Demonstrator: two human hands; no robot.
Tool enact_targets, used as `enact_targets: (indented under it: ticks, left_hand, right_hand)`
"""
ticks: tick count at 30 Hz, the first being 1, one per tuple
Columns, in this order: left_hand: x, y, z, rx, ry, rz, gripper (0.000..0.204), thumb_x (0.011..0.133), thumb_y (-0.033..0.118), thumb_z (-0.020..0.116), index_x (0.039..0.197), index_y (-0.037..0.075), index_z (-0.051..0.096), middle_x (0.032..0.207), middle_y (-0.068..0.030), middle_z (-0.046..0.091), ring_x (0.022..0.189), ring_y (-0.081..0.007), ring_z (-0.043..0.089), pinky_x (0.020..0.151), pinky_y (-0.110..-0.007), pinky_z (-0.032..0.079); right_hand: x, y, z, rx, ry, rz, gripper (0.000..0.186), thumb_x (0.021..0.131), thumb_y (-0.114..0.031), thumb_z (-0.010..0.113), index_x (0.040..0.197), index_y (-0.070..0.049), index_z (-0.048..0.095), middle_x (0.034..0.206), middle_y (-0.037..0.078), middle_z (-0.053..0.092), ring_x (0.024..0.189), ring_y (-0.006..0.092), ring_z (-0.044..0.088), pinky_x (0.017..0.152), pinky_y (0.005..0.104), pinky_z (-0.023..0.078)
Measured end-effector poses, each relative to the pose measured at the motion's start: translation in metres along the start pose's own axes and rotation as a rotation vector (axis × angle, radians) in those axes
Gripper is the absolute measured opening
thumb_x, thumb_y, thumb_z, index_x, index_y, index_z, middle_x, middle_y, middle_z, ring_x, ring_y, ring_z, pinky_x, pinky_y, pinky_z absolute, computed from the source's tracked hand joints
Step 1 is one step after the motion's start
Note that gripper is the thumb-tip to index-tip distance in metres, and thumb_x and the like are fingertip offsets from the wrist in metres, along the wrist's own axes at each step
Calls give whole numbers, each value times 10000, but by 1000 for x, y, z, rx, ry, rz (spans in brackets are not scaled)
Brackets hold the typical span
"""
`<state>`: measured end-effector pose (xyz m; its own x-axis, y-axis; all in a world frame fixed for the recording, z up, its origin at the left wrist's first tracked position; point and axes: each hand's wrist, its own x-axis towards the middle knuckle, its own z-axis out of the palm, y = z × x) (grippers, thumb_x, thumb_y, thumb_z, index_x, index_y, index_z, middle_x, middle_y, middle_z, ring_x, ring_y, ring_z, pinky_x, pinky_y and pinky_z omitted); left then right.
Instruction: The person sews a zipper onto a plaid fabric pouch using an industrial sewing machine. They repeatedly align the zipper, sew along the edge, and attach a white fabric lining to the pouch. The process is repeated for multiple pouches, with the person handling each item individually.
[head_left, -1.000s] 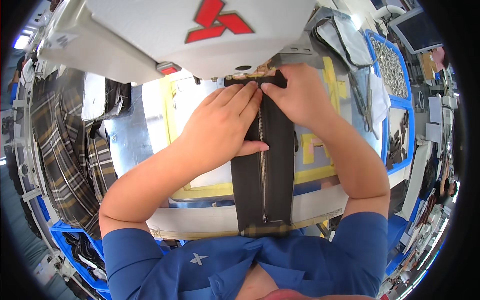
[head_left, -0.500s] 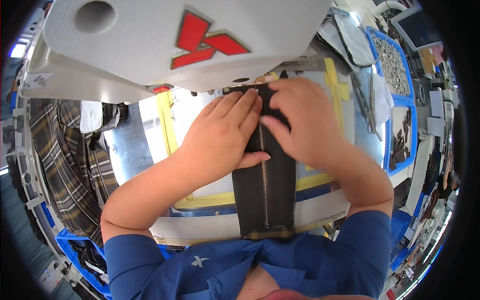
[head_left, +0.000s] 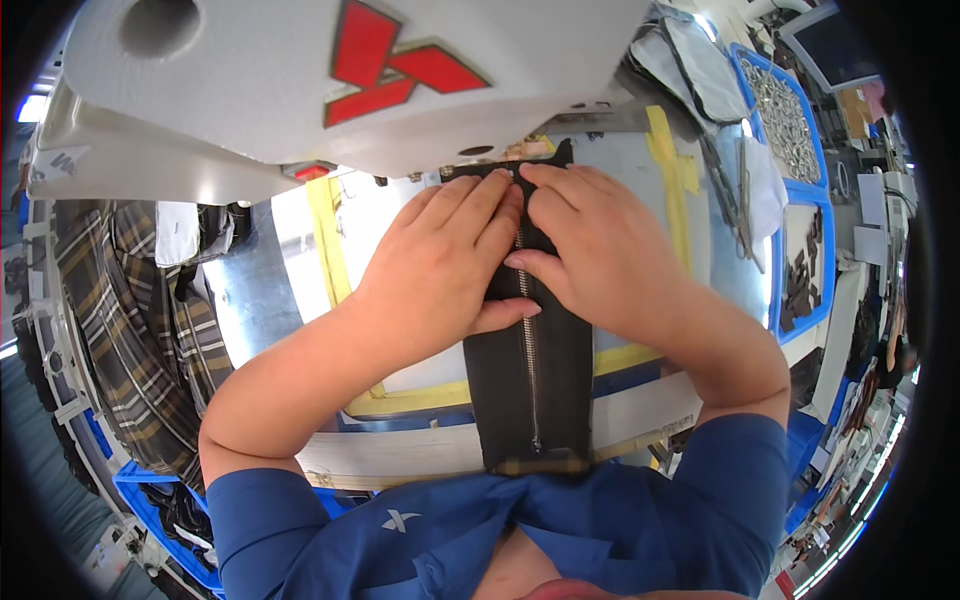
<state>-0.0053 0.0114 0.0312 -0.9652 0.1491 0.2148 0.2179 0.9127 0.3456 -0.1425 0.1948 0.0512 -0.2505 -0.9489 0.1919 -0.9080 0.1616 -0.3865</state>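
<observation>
A long strip of black fabric (head_left: 495,395) runs from under the sewing machine head (head_left: 250,120) toward my body. Down its middle lies a metal-toothed zipper (head_left: 532,375), with its slider near my end. My left hand (head_left: 430,260) rests flat on the strip's left side, fingers extended toward the machine and thumb across the zipper teeth. On the right side of the strip, my right hand (head_left: 610,250) lies with fingers bent slightly at the tips and thumb at the zipper. Both hands' fingertips are close together near the machine; the needle area is hidden.
Yellow tape (head_left: 405,403) borders the white work surface. Plaid cloth (head_left: 130,330) is piled at left. To the right lie scissors (head_left: 735,195), a blue bin of metal pieces (head_left: 775,110) and another blue bin of dark pieces (head_left: 822,290). A screen (head_left: 840,50) stands at far right.
My right hand has come down onto the strip, its fingertips now beside the left ones. The left hand stays nearly in place. The machine head appears slightly shifted left and up in view.
</observation>
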Motion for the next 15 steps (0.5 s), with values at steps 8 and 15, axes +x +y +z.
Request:
enact_targets:
  ticks: [8, 15]
  left_hand:
    - [-2, 1, -1, 38, -66, -50, 1018, 733, 479, 909, 1523, -46, 541, 1601, -222, 530, 1405, -445, 538, 1198, -525, 422]
    - [-1, 5, 3, 71, -75, -37, 995, 775, 473, 896, 1536, -46, 520, 1630, -202, 506, 1422, -415, 515, 1208, -516, 396]
  right_hand:
    - [-22, 13, -46, 50, -10, 157, 357, 932, -277, 784, 1112, 24, 717, 1203, 198, 711, 1125, 381, 690, 956, 453, 554]
    - [-155, 132, -133, -115, 317, 985, 246, 948, -211, 791, 1032, 20, 780, 965, 117, 774, 863, 219, 737, 833, 369, 580]
